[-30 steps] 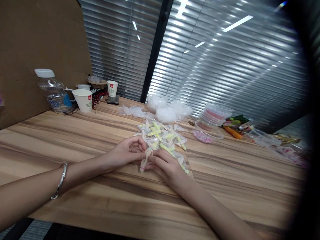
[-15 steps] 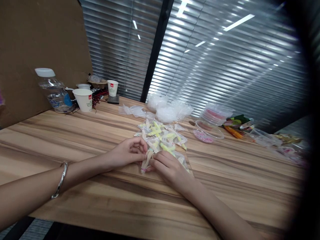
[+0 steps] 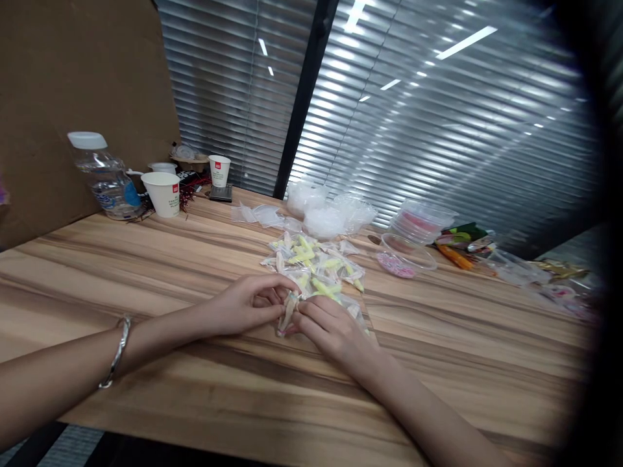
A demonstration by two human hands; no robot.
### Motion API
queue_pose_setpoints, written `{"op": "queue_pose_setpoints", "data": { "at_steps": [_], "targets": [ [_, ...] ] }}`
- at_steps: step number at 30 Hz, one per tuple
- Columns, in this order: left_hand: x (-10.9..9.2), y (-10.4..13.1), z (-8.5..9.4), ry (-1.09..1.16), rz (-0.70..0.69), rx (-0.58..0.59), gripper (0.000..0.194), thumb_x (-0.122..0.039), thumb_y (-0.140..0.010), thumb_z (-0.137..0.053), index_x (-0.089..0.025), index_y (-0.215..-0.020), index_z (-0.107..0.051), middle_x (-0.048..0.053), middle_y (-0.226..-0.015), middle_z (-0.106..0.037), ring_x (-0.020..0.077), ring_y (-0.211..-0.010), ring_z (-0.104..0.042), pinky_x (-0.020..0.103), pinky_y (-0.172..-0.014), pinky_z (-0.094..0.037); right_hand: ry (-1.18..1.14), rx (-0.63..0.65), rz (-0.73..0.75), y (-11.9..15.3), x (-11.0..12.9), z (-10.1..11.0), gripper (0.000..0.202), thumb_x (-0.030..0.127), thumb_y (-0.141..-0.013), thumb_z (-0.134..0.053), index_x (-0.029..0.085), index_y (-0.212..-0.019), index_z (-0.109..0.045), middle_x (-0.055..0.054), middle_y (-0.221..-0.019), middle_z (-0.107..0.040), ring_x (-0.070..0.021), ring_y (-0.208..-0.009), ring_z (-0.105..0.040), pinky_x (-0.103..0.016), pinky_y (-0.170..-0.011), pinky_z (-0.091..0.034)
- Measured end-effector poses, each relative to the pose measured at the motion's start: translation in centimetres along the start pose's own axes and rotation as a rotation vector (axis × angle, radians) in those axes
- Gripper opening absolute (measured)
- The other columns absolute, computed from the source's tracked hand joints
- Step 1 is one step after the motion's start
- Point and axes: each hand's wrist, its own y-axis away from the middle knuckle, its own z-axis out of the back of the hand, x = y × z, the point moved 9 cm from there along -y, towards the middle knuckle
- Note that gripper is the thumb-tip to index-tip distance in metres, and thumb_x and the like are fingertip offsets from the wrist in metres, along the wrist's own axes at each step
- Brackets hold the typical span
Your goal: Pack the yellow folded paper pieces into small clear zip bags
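Between my two hands is a small clear plastic bag (image 3: pixel 287 316) with something beige and long inside. My left hand (image 3: pixel 260 303), with a silver bangle on its wrist, pinches the bag's upper left side between thumb and fingers. From the right, my right hand (image 3: pixel 326 322) grips the bag's other side, its fingers curled over it. Just beyond my hands lies a pile of small clear bags (image 3: pixel 311 256) holding yellow and beige pieces. Exactly what the beige piece is, I cannot make out.
Bunched clear plastic (image 3: pixel 324 217) sits behind the pile. To the right are a round tub with pink bits (image 3: pixel 396 264), stacked clear containers (image 3: pixel 422 220) and an orange item (image 3: pixel 453 256). A bottle (image 3: pixel 111 181) and paper cups (image 3: pixel 164 194) stand at the left.
My left hand's fingers have shifted slightly right, reaching over the top of the small bag. The bag tilts a little differently; my right hand has hardly moved.
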Motion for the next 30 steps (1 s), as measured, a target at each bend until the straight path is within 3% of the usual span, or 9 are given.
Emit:
{"op": "queue_pose_setpoints", "data": {
  "at_steps": [5, 8, 13, 18, 20, 24, 26, 30],
  "targets": [
    [-0.1, 0.0, 0.3, 0.014, 0.018, -0.021, 0.029, -0.029, -0.085, -0.053, -0.016, -0.111, -0.051, 0.005, -0.088, -0.061, 0.0150, -0.077, -0.060, 0.026, -0.069, -0.049, -0.043, -0.006, -0.048, 0.0, -0.5, 0.2, 0.019, 0.015, -0.092, -0.042, 0.016, -0.095, -0.060, -0.008, -0.085, -0.061, -0.0182, -0.082, -0.052, -0.031, -0.073, -0.042],
    [-0.1, 0.0, 0.5, 0.007, 0.021, -0.036, 0.025, -0.031, -0.084, -0.055, -0.016, -0.104, -0.054, 0.007, -0.098, -0.059, 0.0159, -0.081, -0.060, 0.026, -0.070, -0.049, -0.040, -0.014, -0.023, -0.1, -0.1, 0.4, 0.021, 0.014, -0.092, -0.039, 0.016, -0.094, -0.061, -0.008, -0.083, -0.062, -0.0169, -0.078, -0.052, -0.029, -0.070, -0.042],
    [0.0, 0.0, 0.3, -0.011, 0.014, -0.010, 0.025, -0.033, -0.083, -0.056, -0.015, -0.101, -0.056, 0.006, -0.091, -0.061, 0.0155, -0.079, -0.060, 0.027, -0.072, -0.049, 0.006, -0.038, 0.059, -0.2, 0.8, 0.6, 0.020, 0.013, -0.092, -0.041, 0.013, -0.090, -0.061, -0.006, -0.074, -0.060, -0.0154, -0.069, -0.049, -0.028, -0.064, -0.041],
    [0.7, -0.2, 0.6, 0.068, 0.048, -0.040, 0.026, -0.033, -0.082, -0.058, -0.015, -0.101, -0.057, 0.007, -0.098, -0.062, 0.0170, -0.085, -0.061, 0.029, -0.076, -0.049, -0.058, -0.043, 0.019, -0.1, 0.5, 0.5, 0.017, 0.012, -0.091, -0.042, 0.014, -0.096, -0.058, -0.007, -0.079, -0.061, -0.0163, -0.075, -0.053, -0.029, -0.069, -0.043],
    [1.1, -0.3, 1.0, 0.160, 0.078, -0.088, 0.027, -0.032, -0.081, -0.060, -0.016, -0.102, -0.057, 0.007, -0.098, -0.063, 0.0186, -0.088, -0.061, 0.031, -0.078, -0.050, -0.163, -0.069, -0.084, 0.0, -0.4, 0.4, 0.017, 0.018, -0.090, -0.047, 0.018, -0.105, -0.054, -0.006, -0.086, -0.061, -0.0175, -0.082, -0.055, -0.030, -0.073, -0.045],
    [1.4, -0.2, 2.2, 0.384, 0.099, -0.235, 0.032, -0.028, -0.077, -0.066, -0.017, -0.105, -0.057, 0.007, -0.102, -0.064, 0.0214, -0.093, -0.062, 0.037, -0.082, -0.051, -0.540, -0.247, -0.502, 1.1, -4.1, 0.0, 0.045, 0.031, -0.081, -0.063, 0.022, -0.116, -0.037, -0.006, -0.100, -0.058, -0.0175, -0.091, -0.058, -0.032, -0.081, -0.047],
    [1.3, -0.1, 2.5, 0.453, 0.083, -0.271, 0.030, -0.026, -0.075, -0.068, -0.018, -0.103, -0.058, 0.006, -0.106, -0.062, 0.0209, -0.095, -0.061, 0.038, -0.084, -0.050, -0.748, -0.277, -0.640, 1.5, -4.9, -1.0, 0.041, 0.032, -0.080, -0.063, 0.022, -0.110, -0.037, -0.004, -0.096, -0.058, -0.0156, -0.088, -0.059, -0.030, -0.079, -0.049],
    [1.0, -0.1, 2.7, 0.426, 0.027, -0.288, 0.025, -0.023, -0.074, -0.068, -0.018, -0.098, -0.061, 0.005, -0.104, -0.062, 0.0190, -0.096, -0.059, 0.035, -0.086, -0.049, -0.946, -0.243, -0.724, 1.4, -4.9, -2.7, 0.019, 0.032, -0.085, -0.056, 0.021, -0.097, -0.046, -0.002, -0.088, -0.058, -0.0131, -0.082, -0.057, -0.027, -0.075, -0.047]
  ]
}}
